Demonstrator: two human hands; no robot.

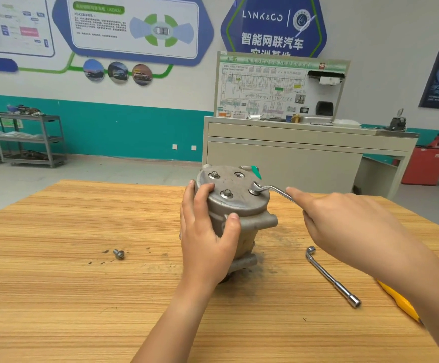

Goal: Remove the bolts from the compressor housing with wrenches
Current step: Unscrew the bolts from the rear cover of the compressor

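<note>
The compressor housing (pixel 239 209) stands upright on the wooden surface (pixel 82 297). The left grip (pixel 208 231) clasps it, fingers curved over the top rim and thumb pressed to the side. Two bolts (pixel 226 193) sit in the top plate just beyond those fingertips. To the right of that grip, an offset wrench (pixel 273 189) has its ring end seated at the plate's edge. The right grip (pixel 344 221) holds its handle with fingers curled round it and the index finger stretched along the shaft. Just below the right grip lies an L-shaped socket wrench (pixel 331 276), and a yellow tool (pixel 396 302) shows partly under the forearm. A loose bolt (pixel 118 254) lies well left of the left grip.
</note>
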